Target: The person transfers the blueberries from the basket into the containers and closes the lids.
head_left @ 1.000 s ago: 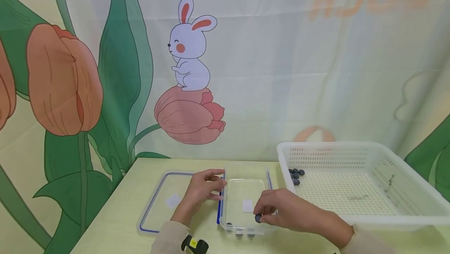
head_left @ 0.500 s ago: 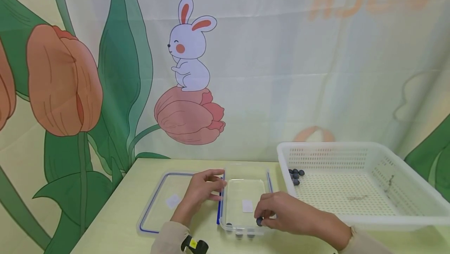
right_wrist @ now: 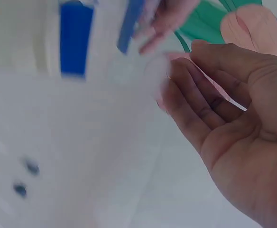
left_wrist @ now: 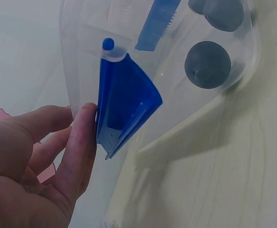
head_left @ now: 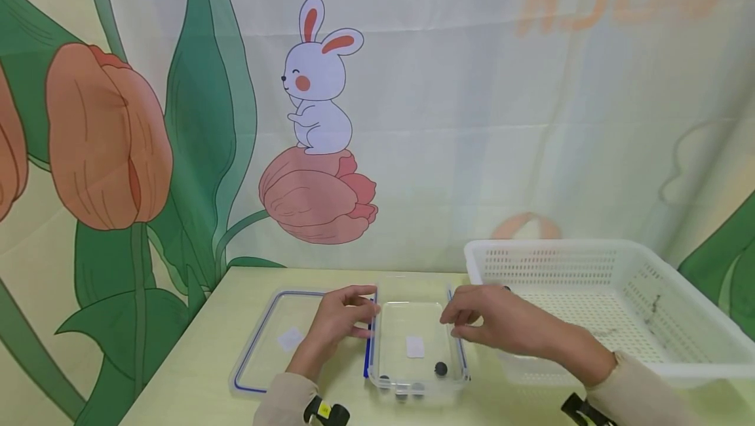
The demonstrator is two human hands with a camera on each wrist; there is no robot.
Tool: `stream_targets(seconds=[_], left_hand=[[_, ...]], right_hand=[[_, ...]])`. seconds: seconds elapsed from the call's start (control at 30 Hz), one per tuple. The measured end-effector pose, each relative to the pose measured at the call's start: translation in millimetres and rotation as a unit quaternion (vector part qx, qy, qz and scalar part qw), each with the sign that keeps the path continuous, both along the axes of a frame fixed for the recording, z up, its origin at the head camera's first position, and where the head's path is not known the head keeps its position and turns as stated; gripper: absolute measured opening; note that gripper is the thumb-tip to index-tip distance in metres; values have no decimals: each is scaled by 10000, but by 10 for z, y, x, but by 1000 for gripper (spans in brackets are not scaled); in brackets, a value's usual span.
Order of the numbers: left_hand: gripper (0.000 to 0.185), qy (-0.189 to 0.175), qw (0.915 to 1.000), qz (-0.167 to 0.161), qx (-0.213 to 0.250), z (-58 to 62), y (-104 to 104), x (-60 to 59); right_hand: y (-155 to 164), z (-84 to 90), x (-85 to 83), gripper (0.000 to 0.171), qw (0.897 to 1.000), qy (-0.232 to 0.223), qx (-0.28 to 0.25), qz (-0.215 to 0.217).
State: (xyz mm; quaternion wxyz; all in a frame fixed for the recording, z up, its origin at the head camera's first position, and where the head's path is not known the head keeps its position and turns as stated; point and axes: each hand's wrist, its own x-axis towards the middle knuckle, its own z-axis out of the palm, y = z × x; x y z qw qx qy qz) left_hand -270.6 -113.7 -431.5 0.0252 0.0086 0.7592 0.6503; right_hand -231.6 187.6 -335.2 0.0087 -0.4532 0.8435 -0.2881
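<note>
Lower centre of the head view: a clear container (head_left: 413, 334) with blue latches is seen on the tabletop (head_left: 194, 373), its near rim close to the tabletop's front edge. The left hand (head_left: 339, 321) is held against the container's left wall, where the fingers (left_wrist: 81, 142) are pressed to the blue latch (left_wrist: 124, 104) — the thumb side cannot be told. Dark berries (head_left: 440, 368) lie inside along the near wall, one apart from the rest toward the lower right corner of the container. The right hand (head_left: 501, 321) is raised over the container's right rim, its fingers (right_wrist: 195, 109) loosely bent and holding nothing. Left of the container, a flat lid (head_left: 277, 337) with a blue border is laid — a bare strip of tabletop runs beyond its left edge. At lower right, a white perforated basket (head_left: 601, 262) stands just beside the container.
</note>
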Motion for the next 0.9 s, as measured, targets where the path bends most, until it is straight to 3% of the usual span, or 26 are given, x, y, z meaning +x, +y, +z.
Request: stream_targets(seconds=[0.17,0.33,0.63,0.9], left_hand=[[44,2,10000,7,-23,1,1,1],[44,-5,10000,-3,-25,4,-2,4],[43,-58,10000,44,-63,-9,3,1],[43,-36,9999,61,-75,-17,4,-1]], right_hand=[[152,243,-138,18,9985,-207,-123,-497],[289,340,-318,16,9928,-448,-123,-1104],[544,184,-674,16,9902,-435,-20,-1324],[747,60,-904,15,9861,-829,-72,-1437]])
